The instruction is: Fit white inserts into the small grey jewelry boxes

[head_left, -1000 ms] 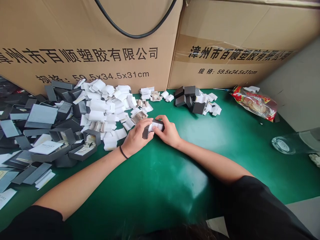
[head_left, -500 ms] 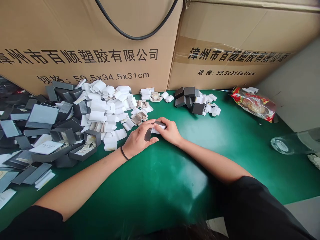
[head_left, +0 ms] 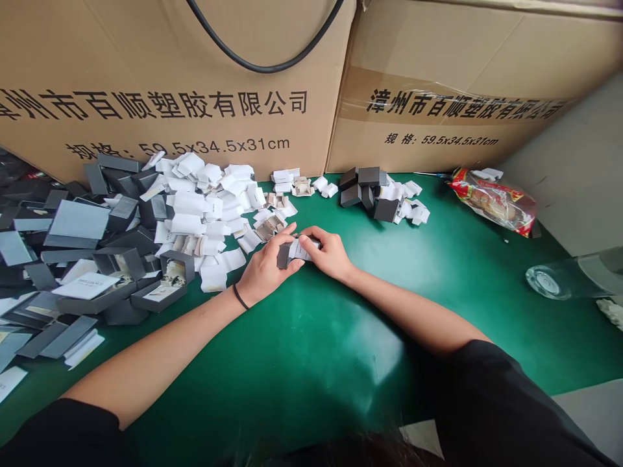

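Observation:
Between both hands, above the green tabletop (head_left: 311, 344), is a small dark grey box (head_left: 283, 256) with a white folded card piece (head_left: 298, 250) at its middle. My left hand (head_left: 265, 267) grips the left end, thumb below and fingers above. My right hand (head_left: 333, 254) closes on the right end, its thumb pressing on the white piece. The fingers hide part of the box. Just beyond my left hand lie several white folded card inserts (head_left: 187, 202). A heap of dark grey boxes (head_left: 80, 224), some opened, spreads at the left.
Two large cartons (head_left: 195, 58) stand along the back, with a black cable (head_left: 272, 68) hanging before one. A small group of dark boxes (head_left: 368, 176) and white inserts (head_left: 406, 211) sits back right. Farther right are a red food packet (head_left: 501, 202) and a clear glass (head_left: 549, 283).
My left fingers have lifted and shifted slightly left on the box, so more of the white card piece shows. My right hand has stayed nearly in place.

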Demonstrator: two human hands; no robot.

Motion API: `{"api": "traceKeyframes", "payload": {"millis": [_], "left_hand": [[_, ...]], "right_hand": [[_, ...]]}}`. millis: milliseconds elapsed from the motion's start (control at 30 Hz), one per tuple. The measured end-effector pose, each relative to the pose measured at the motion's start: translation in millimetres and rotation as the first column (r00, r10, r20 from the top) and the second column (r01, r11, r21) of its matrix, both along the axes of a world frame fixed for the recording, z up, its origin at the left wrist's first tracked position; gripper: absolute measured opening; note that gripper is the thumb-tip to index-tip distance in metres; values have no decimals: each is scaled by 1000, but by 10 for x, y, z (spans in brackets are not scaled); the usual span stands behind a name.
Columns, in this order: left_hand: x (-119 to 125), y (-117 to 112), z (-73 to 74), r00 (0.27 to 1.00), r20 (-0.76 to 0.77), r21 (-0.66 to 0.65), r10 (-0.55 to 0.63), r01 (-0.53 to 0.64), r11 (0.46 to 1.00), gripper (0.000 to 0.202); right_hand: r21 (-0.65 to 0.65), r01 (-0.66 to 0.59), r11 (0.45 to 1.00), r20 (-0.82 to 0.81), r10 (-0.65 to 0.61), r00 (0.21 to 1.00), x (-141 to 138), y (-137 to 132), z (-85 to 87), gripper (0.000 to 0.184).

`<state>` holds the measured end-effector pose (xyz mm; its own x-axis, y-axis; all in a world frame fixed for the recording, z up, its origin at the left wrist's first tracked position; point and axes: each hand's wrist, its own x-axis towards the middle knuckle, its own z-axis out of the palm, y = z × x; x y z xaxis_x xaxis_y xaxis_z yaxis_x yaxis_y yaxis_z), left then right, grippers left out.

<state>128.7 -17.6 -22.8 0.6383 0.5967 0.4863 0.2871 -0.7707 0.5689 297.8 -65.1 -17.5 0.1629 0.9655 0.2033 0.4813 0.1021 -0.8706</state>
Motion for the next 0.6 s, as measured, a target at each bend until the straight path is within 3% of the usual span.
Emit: {"api": "traceKeyframes", "payload": {"millis": [167, 433, 600], "left_hand": [[-16, 15, -24, 999, -12, -53, -40, 39, 998, 50], [-27, 25, -18, 993, -27, -51, -116, 114, 992, 45], [-13, 34, 13, 993, -21, -56, -114, 113, 992, 43]], "right_hand": [[20, -30, 999, -23, 31, 999, -16, -16, -6, 24], [-137, -160, 978, -166, 136, 977, 65, 24, -1, 21], [-115, -109, 987, -52, 103, 993, 34, 20, -5, 17]]}}
